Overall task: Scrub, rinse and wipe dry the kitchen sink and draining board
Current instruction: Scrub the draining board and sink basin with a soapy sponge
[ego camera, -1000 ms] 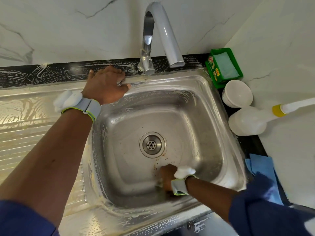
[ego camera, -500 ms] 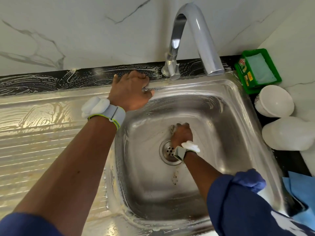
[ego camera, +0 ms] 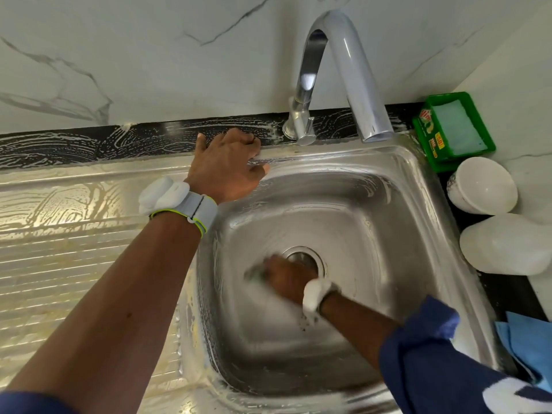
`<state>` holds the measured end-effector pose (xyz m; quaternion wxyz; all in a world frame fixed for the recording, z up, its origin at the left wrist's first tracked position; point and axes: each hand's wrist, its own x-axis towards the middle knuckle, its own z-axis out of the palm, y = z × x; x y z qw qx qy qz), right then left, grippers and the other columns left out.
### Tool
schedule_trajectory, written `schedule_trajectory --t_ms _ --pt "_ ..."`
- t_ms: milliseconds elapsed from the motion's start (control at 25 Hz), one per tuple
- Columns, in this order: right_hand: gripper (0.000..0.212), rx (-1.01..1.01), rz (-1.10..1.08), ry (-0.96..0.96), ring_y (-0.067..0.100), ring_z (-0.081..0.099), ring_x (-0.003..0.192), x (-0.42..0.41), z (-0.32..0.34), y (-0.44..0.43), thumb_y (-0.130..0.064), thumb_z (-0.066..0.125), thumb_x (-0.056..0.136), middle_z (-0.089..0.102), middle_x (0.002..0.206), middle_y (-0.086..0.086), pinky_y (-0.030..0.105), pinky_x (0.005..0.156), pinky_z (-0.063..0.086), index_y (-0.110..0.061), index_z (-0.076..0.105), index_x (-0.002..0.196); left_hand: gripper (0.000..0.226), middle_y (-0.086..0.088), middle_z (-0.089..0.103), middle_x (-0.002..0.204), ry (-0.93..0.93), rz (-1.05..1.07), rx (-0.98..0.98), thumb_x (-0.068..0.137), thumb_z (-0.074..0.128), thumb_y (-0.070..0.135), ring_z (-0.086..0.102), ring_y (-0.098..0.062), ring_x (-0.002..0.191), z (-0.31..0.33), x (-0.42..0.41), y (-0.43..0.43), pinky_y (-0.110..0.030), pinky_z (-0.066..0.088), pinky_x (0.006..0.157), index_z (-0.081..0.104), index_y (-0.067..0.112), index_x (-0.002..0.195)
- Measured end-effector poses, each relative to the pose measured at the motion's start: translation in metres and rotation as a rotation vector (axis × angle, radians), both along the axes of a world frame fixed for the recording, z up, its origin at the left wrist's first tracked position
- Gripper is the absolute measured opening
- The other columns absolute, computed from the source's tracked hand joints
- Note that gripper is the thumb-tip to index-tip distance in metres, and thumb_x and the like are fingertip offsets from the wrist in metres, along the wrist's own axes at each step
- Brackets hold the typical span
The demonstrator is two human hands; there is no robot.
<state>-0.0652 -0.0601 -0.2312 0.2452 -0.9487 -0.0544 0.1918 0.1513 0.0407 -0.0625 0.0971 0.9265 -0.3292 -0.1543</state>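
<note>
Scrubbing with the right hand [ego camera: 288,277], blurred but curled round a greenish scrubber [ego camera: 254,272], just beside the drain [ego camera: 304,254] on the sink [ego camera: 388,210] floor. Bracing with the left hand [ego camera: 227,167] beyond the drain, fingers bent over the back rim, thumb on its inner edge. Left of the drain, a lathered draining board [ego camera: 59,249]. Apparently mid-scrub: rinsing and wiping dry yet to come, with no water from the tap [ego camera: 352,70].
</note>
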Motion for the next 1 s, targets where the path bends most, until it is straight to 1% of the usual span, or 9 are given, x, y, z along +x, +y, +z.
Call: schedule_trajectory --t_ms 200,280,360,440,600,640,760,920,1000 --pt "0.036 -0.437 -0.92 -0.014 0.037 0.06 0.112 0.013 0.002 -0.13 -0.01 0.063 0.086 0.065 0.12 0.02 0.037 0.096 0.046 -0.009 0.067 0.122 0.051 0.0 0.036 0.159 0.003 0.023 -0.037 0.101 0.053 0.05 0.035 -0.032 0.145 0.002 -0.002 -0.003 -0.059 0.013 0.125 0.054 0.025 0.145" --pt "0.027 -0.531 -0.786 0.024 0.032 0.067 0.09 -0.01 0.0 -0.11 -0.015 0.071 0.07 0.071 0.095 0.018 0.03 0.081 0.054 -0.011 0.075 0.097 0.054 -0.003 0.037 0.157 0.005 0.033 -0.093 0.1 0.056 0.046 0.036 -0.033 0.143 0.0 -0.007 -0.001 -0.049 0.025 0.121 0.052 0.021 0.148" --pt "0.036 -0.41 -0.35 0.085 0.03 0.061 0.104 -0.032 -0.011 -0.075 -0.024 0.061 0.083 0.063 0.116 0.015 0.03 0.089 0.052 -0.013 0.066 0.117 0.058 -0.005 0.037 0.157 -0.018 0.028 -0.122 0.099 0.058 0.042 0.036 -0.034 0.142 -0.006 -0.012 0.0 -0.045 0.032 0.117 0.049 0.019 0.151" --pt "0.04 -0.196 -0.262 0.144 0.032 0.056 0.114 -0.04 -0.007 -0.052 -0.032 0.044 0.095 0.058 0.124 0.014 0.037 0.097 0.046 -0.012 0.061 0.126 0.06 -0.007 0.037 0.157 -0.035 0.019 -0.119 0.098 0.06 0.041 0.036 -0.036 0.141 -0.008 -0.013 0.001 -0.047 0.033 0.117 0.047 0.017 0.152" --pt "0.017 -0.256 -1.139 -0.152 0.041 0.067 0.079 -0.006 -0.001 -0.075 0.005 0.068 0.075 0.066 0.087 0.026 0.044 0.071 0.056 0.003 0.071 0.091 0.061 -0.007 0.036 0.157 -0.043 0.019 -0.125 0.099 0.06 0.042 0.035 -0.036 0.142 -0.01 -0.013 0.001 -0.047 0.031 0.118 0.047 0.016 0.152" --pt "0.026 -0.328 -1.078 -0.062 0.043 0.065 0.09 0.006 0.006 -0.075 0.006 0.065 0.077 0.064 0.095 0.028 0.046 0.078 0.055 0.001 0.072 0.102 0.061 -0.007 0.037 0.157 -0.042 0.012 -0.124 0.099 0.06 0.042 0.035 -0.036 0.143 -0.009 -0.013 0.0 -0.047 0.032 0.118 0.048 0.016 0.152" --pt "0.04 -0.331 -0.275 -0.005 0.044 0.055 0.112 0.005 -0.007 -0.083 -0.007 0.055 0.087 0.058 0.122 0.026 0.046 0.094 0.051 -0.014 0.07 0.123 0.058 -0.005 0.038 0.156 -0.041 0.019 -0.13 0.097 0.061 0.043 0.035 -0.035 0.143 -0.009 -0.014 0.002 -0.048 0.037 0.114 0.05 0.019 0.15" --pt "0.039 -0.424 -0.806 -0.014 0.04 0.061 0.109 -0.043 -0.002 -0.117 -0.004 0.056 0.088 0.06 0.12 0.02 0.042 0.093 0.051 -0.012 0.066 0.125 0.055 -0.005 0.038 0.156 -0.049 0.041 -0.13 0.098 0.06 0.043 0.033 -0.035 0.144 -0.01 -0.012 0.0 -0.049 0.037 0.113 0.052 0.021 0.147" --pt "0.044 -0.333 -0.482 0.088 0.032 0.065 0.099 -0.07 0.007 -0.073 -0.006 0.056 0.089 0.059 0.115 0.011 0.038 0.082 0.054 -0.021 0.059 0.13 0.054 -0.005 0.039 0.154 -0.064 0.06 -0.148 0.097 0.061 0.044 0.033 -0.035 0.142 -0.012 -0.013 -0.001 -0.047 0.037 0.112 0.053 0.021 0.146"
